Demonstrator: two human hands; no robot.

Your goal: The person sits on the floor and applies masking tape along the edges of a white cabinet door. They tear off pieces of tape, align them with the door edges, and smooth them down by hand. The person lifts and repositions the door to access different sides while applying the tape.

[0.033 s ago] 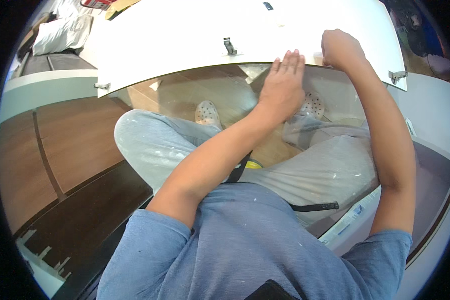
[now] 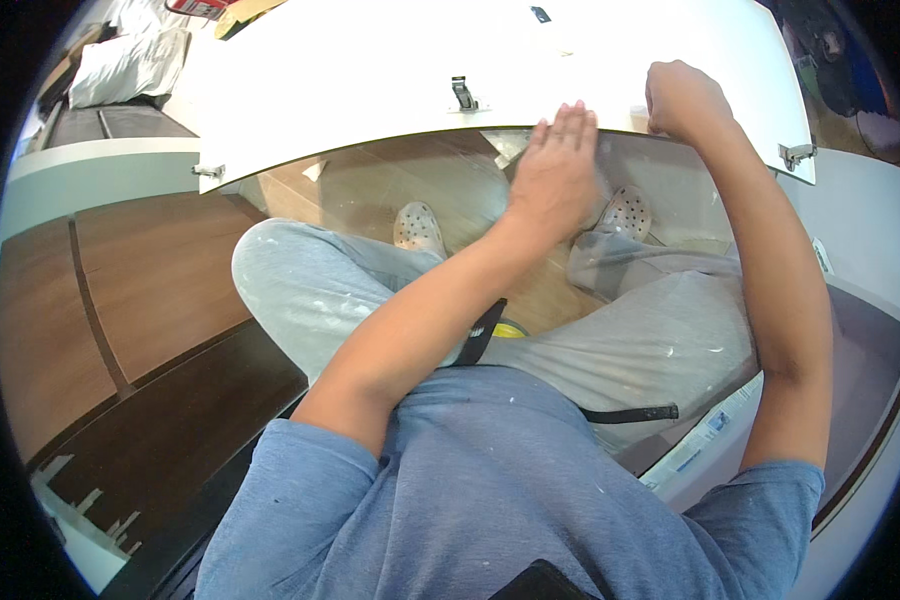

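Observation:
A white panel (image 2: 350,70) with a curved-looking near edge lies across the top of the view, in front of my knees. My left hand (image 2: 560,165) reaches its near edge with fingers stretched out flat and close together, the palm slightly blurred. To its right, my right hand (image 2: 686,100) is closed in a fist over the same edge. Its fingertips are hidden, so whatever it may hold cannot be made out. Metal hinges sit on the panel: a middle hinge (image 2: 463,94), a left-corner hinge (image 2: 210,173) and a right-corner hinge (image 2: 797,156).
Brown wooden boards (image 2: 170,285) in a pale frame stand at my left. A white cushion-like bundle (image 2: 130,68) lies far left. Below the panel are my light clogs (image 2: 417,228) on the floor. A black strap (image 2: 625,414) crosses my lap.
My left hand has shifted slightly to the left along the panel edge. My right hand stays almost where it was.

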